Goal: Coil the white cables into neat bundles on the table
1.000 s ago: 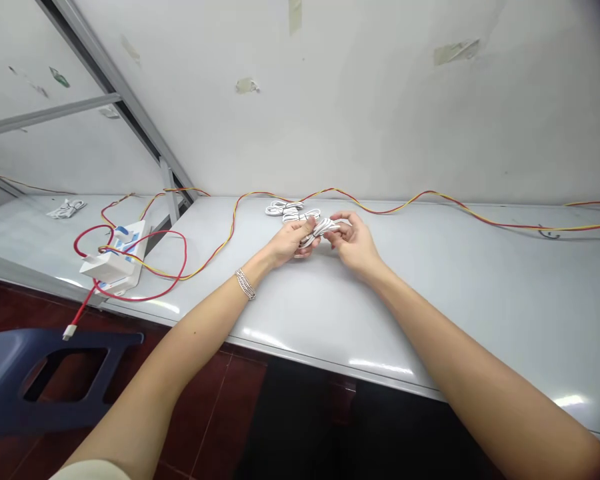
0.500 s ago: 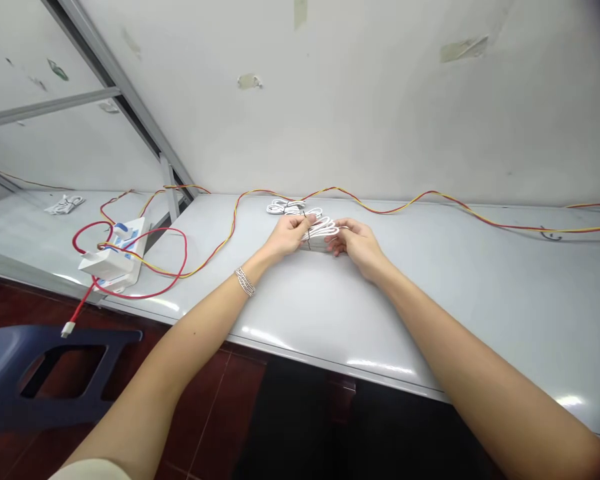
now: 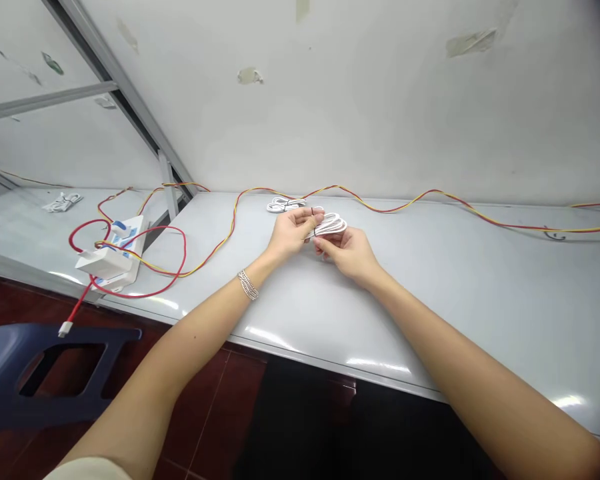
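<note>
A coiled white cable [image 3: 331,225] is held up between my hands above the pale grey table top. My left hand [image 3: 293,233] pinches its left end, where a thin black tie shows by the fingertips. My right hand [image 3: 343,252] grips the coil from below, its fingers closed near the left hand. Just beyond my left fingertips, a second white cable coil [image 3: 286,205], bound with a black tie, lies on the table. A silver chain bracelet [image 3: 247,285] circles my left wrist.
A red and yellow twin wire [image 3: 380,208] snakes along the table's back edge by the wall. At left stand a white power strip [image 3: 130,243], a white adapter [image 3: 103,264] and a looped red cable [image 3: 150,230]. Another white coil [image 3: 63,202] lies farther left. A dark blue chair [image 3: 55,363] stands below.
The coil has risen from the table and turned, now showing its loops to the right of my left hand. My hands have shifted slightly right and my fingers have regripped it.
</note>
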`<move>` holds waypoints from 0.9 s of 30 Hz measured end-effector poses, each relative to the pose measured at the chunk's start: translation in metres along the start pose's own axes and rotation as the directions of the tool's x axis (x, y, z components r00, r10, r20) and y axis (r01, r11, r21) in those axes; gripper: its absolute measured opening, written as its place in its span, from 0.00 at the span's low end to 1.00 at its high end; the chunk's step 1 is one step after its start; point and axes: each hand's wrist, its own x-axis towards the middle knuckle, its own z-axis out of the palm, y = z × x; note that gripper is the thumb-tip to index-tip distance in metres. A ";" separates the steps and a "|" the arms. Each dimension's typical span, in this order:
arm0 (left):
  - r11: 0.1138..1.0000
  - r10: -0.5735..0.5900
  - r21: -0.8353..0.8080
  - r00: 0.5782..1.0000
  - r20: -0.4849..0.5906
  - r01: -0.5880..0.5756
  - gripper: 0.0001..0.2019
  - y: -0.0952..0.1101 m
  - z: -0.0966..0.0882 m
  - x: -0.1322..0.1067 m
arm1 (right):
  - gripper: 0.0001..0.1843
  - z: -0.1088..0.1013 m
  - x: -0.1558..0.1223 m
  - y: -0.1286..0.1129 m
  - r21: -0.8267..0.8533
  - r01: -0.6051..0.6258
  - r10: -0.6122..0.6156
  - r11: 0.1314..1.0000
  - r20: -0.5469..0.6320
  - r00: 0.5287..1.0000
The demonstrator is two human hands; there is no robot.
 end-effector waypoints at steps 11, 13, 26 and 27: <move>0.995 -0.073 -0.055 0.972 0.224 0.088 0.27 -0.001 -0.014 0.006 | 0.04 -0.021 0.004 0.003 -0.479 0.333 -0.368 0.813 0.021 0.930; 0.994 -0.086 -0.038 0.957 0.278 0.101 0.26 -0.001 -0.018 0.007 | 0.04 -0.023 0.003 0.002 -0.499 0.367 -0.392 0.785 0.057 0.918; 0.993 -0.048 0.118 0.973 0.226 0.022 0.19 0.002 -0.021 0.006 | 0.15 -0.024 0.004 0.001 -0.401 0.227 -0.221 0.887 0.062 0.973; 0.990 -0.044 0.137 0.969 0.241 0.011 0.20 0.002 -0.022 0.006 | 0.14 -0.022 0.004 0.000 -0.361 0.199 -0.197 0.911 0.041 0.980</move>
